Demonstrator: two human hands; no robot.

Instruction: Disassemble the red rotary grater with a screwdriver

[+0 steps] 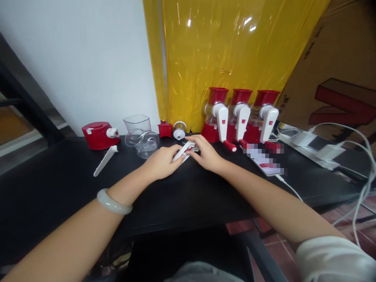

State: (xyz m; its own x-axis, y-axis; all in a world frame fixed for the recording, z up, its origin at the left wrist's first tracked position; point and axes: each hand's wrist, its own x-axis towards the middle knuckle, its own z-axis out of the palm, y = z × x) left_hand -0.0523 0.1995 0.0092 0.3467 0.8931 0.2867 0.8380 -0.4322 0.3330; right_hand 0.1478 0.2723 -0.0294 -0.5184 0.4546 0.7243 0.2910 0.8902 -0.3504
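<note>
Over the middle of the black table, my left hand [163, 161] grips a long white plastic crank arm [182, 151] between thumb and fingers. My right hand [206, 154] is closed around the other end of this piece, where a bit of red shows; its fingers hide most of that end. Just behind the hands stand a metal grater drum [179, 130] with a white hub and a small red hopper part [165, 130]. Left of them is a clear plastic grater housing [142, 137]. Farther left, a loose white strip [105, 161] lies before a red base [100, 135].
Three assembled red and white rotary graters [217, 113] stand in a row at the back right. A phone [264, 160] on a cable lies before them. A power strip [308, 150] with chargers sits farther right. Yellow plastic sheeting [235, 47] hangs behind the table [188, 203].
</note>
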